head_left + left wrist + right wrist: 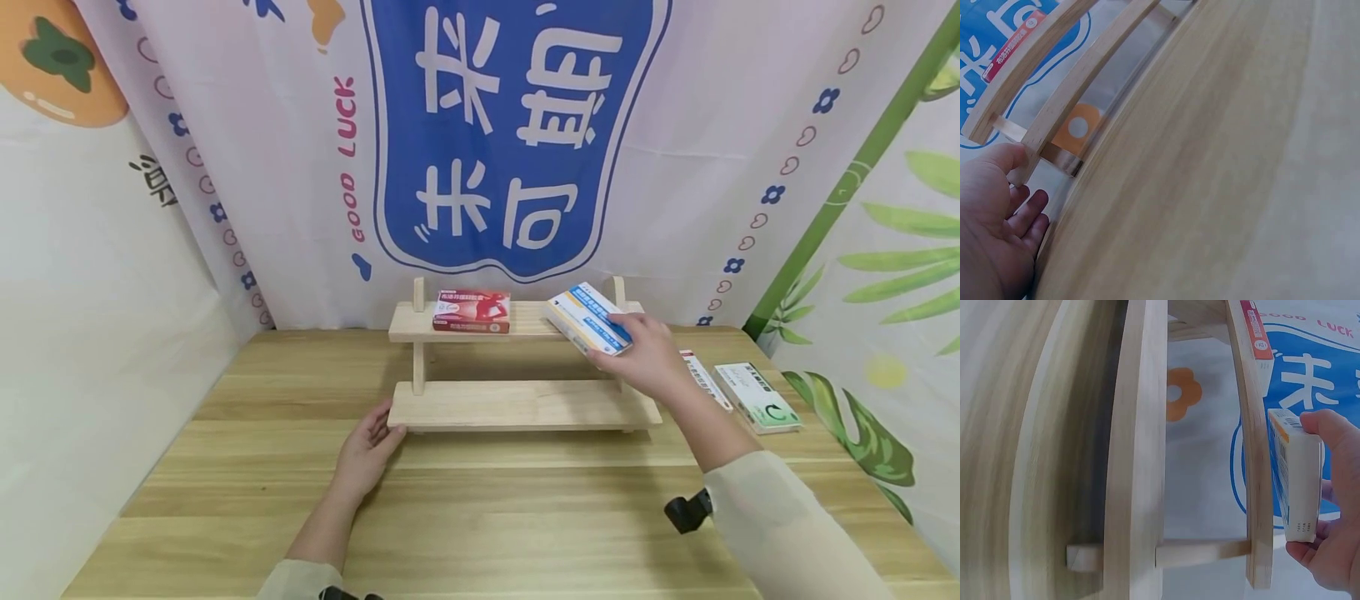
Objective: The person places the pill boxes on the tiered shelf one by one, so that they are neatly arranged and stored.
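Hands well apart, both occupied. Left hand (367,450) grips the left end of the lower shelf (517,404) of a two-tier wooden rack (418,367), thumb by the front corner. Right hand (651,354) pinches a blue-and-white box (588,318), thumb on one side, fingers on the other. Box is tilted at the right part of the upper shelf (528,317), near end over the front edge; can't tell if it touches the wood. Red box (472,312) lies on the left part of the same shelf, bare wood between the two. Right hand and forearm block the view of the rack's right upright and part of a white box with red print (707,382) on the table (487,508). Just right of that, a white-and-green box (759,398) lies flat. Black wrist camera (687,511) juts out at the right sleeve (787,517). Printed cloth (675,167) hangs close behind the rack; side cloths flank the table left and right.
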Tool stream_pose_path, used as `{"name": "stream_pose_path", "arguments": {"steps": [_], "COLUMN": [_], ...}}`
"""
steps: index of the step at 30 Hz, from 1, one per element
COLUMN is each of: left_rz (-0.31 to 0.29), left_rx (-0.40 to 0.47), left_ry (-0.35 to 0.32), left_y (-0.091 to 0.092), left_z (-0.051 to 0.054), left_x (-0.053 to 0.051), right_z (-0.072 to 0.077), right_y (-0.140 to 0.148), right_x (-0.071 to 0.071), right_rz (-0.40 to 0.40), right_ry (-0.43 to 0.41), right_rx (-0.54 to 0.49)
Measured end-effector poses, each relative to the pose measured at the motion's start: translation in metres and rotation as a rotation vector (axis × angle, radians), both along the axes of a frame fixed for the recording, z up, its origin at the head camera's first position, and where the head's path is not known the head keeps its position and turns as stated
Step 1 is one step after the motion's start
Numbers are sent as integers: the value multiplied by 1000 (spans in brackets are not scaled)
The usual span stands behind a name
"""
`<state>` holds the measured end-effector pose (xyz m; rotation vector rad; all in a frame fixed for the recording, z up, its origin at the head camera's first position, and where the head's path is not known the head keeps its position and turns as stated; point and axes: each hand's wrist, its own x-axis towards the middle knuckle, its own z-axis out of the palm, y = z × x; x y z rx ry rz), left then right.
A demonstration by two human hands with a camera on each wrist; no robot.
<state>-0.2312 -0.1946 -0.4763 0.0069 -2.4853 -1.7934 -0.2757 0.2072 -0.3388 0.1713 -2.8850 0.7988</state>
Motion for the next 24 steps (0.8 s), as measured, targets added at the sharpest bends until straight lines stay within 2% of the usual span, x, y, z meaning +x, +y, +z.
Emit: {"name": "stream_pose_path", "arguments": {"steps": [10,18,24], "left_rz": [0,-2,-1], "left_rx": [1,22,26], "left_ry": [-10,3,-3], "left_y": [0,1,1], "left_z": [0,2,3], "left_x": [1,2,2], "right_z": [0,0,0], "right_y": [-23,-21,-14], "right_x": [-15,-19,-19], "right_rz": [39,64,36], "right_ry": [-27,-66,-71], "right_rx": [-2,2,-14]}}
